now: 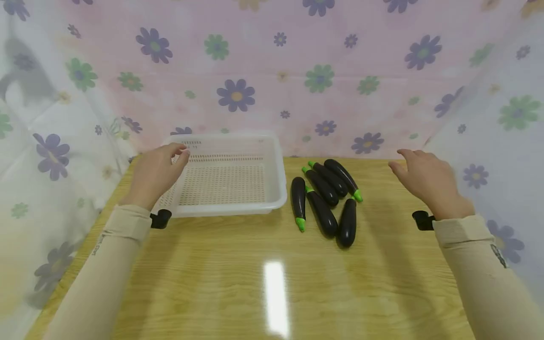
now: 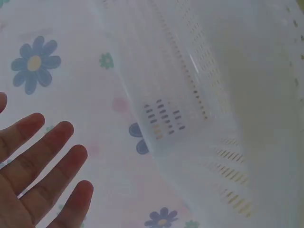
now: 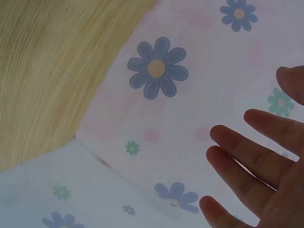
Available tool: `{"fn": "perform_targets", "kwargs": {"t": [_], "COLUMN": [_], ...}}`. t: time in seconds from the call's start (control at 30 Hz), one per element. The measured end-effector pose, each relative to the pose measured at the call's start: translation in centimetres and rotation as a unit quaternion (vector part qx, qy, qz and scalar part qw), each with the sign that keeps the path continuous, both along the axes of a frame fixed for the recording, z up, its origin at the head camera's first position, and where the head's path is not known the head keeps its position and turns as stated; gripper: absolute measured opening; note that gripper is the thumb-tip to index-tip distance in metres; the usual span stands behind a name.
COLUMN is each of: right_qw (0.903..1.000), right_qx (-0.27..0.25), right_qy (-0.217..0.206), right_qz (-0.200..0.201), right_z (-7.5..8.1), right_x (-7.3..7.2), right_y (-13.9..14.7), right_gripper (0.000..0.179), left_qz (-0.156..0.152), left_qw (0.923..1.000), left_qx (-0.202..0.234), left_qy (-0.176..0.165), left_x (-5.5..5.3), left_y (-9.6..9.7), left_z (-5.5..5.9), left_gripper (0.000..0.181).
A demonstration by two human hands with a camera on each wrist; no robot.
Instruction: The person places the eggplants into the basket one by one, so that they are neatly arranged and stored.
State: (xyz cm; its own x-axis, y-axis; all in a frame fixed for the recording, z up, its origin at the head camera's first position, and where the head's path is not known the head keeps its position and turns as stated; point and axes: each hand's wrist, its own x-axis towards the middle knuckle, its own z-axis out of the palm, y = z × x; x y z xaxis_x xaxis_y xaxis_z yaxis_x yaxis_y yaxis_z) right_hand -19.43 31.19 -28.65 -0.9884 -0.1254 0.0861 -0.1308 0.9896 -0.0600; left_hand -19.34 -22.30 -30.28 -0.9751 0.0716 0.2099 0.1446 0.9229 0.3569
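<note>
The left hand (image 1: 158,174), fingers spread and holding nothing, hovers at the nine o'clock side of a white, rectangular, perforated plastic basket (image 1: 231,208), which looks light and best held by its rim. At the basket's three o'clock, six glossy, near-black, elongated eggplants (image 1: 321,213) with green ends lie on the table; they look firm, smooth, probably slippery, so grip round the middle. At their three o'clock, the right hand (image 1: 432,183) spreads empty fingers.
</note>
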Motion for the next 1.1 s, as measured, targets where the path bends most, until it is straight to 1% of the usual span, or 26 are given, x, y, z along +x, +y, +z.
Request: {"fn": "perform_targets", "kwargs": {"t": [0.07, 0.1, 0.17, 0.23, 0.27, 0.33, 0.37, 0.4, 0.43, 0.5, 0.53, 0.57, 0.6, 0.67, 0.7, 0.77, 0.8, 0.83, 0.87, 0.9, 0.93, 1.0, 1.03, 1.07, 1.1], "right_qw": [0.9993, 0.9983, 0.9957, 0.9919, 0.9897, 0.9855, 0.9830, 0.9803, 0.9776, 0.9714, 0.9677, 0.9647, 0.9617, 0.9550, 0.9521, 0.9479, 0.9444, 0.9410, 0.9374, 0.9317, 0.9255, 0.9090, 0.9007, 0.8931, 0.8869], "right_qx": [-0.029, -0.047, -0.080, -0.110, -0.124, -0.145, -0.157, -0.172, -0.185, -0.213, -0.229, -0.241, -0.253, -0.276, -0.285, -0.298, -0.308, -0.317, -0.328, -0.343, -0.359, -0.399, -0.417, -0.431, -0.442], "right_qy": [0.025, 0.034, 0.045, 0.056, 0.063, 0.076, 0.081, 0.083, 0.084, 0.081, 0.076, 0.073, 0.066, 0.055, 0.046, 0.036, 0.029, 0.024, 0.019, 0.014, 0.009, -0.006, -0.013, -0.019, -0.025], "right_qz": [-0.003, -0.006, -0.017, -0.028, -0.033, -0.044, -0.049, -0.053, -0.057, -0.068, -0.073, -0.078, -0.082, -0.095, -0.099, -0.108, -0.112, -0.115, -0.117, -0.118, -0.119, -0.120, -0.122, -0.126, -0.130], "right_z": [-0.4, -0.7, -1.2, -1.9, -2.3, -3.1, -3.5, -4.0, -4.4, -5.3, -5.8, -6.3, -6.7, -7.5, -7.9, -8.5, -8.9, -9.2, -9.5, -9.8, -10.2, -10.9, -11.3, -11.7, -12.0], "right_x": [0.5, 0.8, 1.3, 1.9, 2.1, 2.6, 2.7, 2.8, 2.9, 3.0, 3.0, 3.0, 2.9, 2.9, 2.9, 2.9, 2.9, 2.9, 2.9, 2.9, 2.9, 3.0, 3.0, 3.1, 3.1], "right_y": [-0.3, -0.4, -0.3, -0.1, 0.0, 0.1, 0.2, 0.1, 0.1, -0.2, -0.4, -0.6, -0.8, -0.9, -1.0, -1.2, -1.3, -1.3, -1.5, -1.6, -1.8, -2.3, -2.5, -2.7, -2.9], "right_gripper": [0.061, 0.058, 0.056, 0.053, 0.051, 0.048, 0.047, 0.046, 0.046, 0.048, 0.049, 0.050, 0.051, 0.053, 0.054, 0.054, 0.055, 0.055, 0.055, 0.056, 0.056, 0.056, 0.055, 0.055, 0.055], "left_qz": [0.017, 0.034, 0.075, 0.119, 0.141, 0.179, 0.195, 0.209, 0.224, 0.239, 0.243, 0.242, 0.235, 0.214, 0.204, 0.186, 0.177, 0.171, 0.164, 0.156, 0.147, 0.128, 0.118, 0.109, 0.100], "left_qw": [0.9992, 0.9980, 0.9935, 0.9844, 0.9782, 0.9627, 0.9518, 0.9373, 0.9200, 0.8744, 0.8524, 0.8304, 0.8135, 0.7857, 0.7774, 0.7547, 0.7464, 0.7410, 0.7340, 0.7274, 0.7235, 0.7210, 0.7184, 0.7143, 0.7121], "left_qx": [0.020, 0.033, 0.064, 0.103, 0.126, 0.183, 0.224, 0.271, 0.318, 0.422, 0.463, 0.502, 0.532, 0.580, 0.594, 0.627, 0.639, 0.647, 0.656, 0.664, 0.669, 0.673, 0.676, 0.681, 0.683], "left_qy": [0.031, 0.041, 0.058, 0.078, 0.086, 0.086, 0.076, 0.063, 0.046, 0.018, 0.007, 0.003, 0.007, 0.022, 0.030, 0.048, 0.056, 0.062, 0.068, 0.075, 0.084, 0.103, 0.113, 0.121, 0.126], "left_x": [1.6, 2.5, 4.1, 5.4, 6.0, 6.9, 7.2, 7.4, 7.6, 7.8, 7.9, 7.9, 7.8, 7.3, 7.0, 6.6, 6.4, 6.3, 6.2, 6.1, 6.0, 5.9, 5.9, 5.8, 5.8], "left_y": [-0.3, -0.5, -0.9, -1.5, -1.7, -2.2, -2.3, -2.5, -2.7, -2.8, -2.8, -2.8, -2.8, -2.3, -2.0, -1.5, -1.3, -1.0, -0.7, -0.5, -0.3, 0.2, 0.4, 0.5, 0.7], "left_z": [-0.7, -1.1, -2.3, -3.7, -4.5, -5.8, -6.5, -7.0, -7.6, -8.6, -9.1, -9.6, -10.0, -11.0, -11.5, -12.3, -12.6, -13.0, -13.2, -13.5, -13.8, -14.2, -14.3, -14.4, -14.5], "left_gripper": [0.056, 0.054, 0.050, 0.047, 0.046, 0.051, 0.055, 0.060, 0.064, 0.072, 0.074, 0.074, 0.073, 0.067, 0.064, 0.057, 0.054, 0.053, 0.052, 0.052, 0.051, 0.052, 0.052, 0.052, 0.052]}}
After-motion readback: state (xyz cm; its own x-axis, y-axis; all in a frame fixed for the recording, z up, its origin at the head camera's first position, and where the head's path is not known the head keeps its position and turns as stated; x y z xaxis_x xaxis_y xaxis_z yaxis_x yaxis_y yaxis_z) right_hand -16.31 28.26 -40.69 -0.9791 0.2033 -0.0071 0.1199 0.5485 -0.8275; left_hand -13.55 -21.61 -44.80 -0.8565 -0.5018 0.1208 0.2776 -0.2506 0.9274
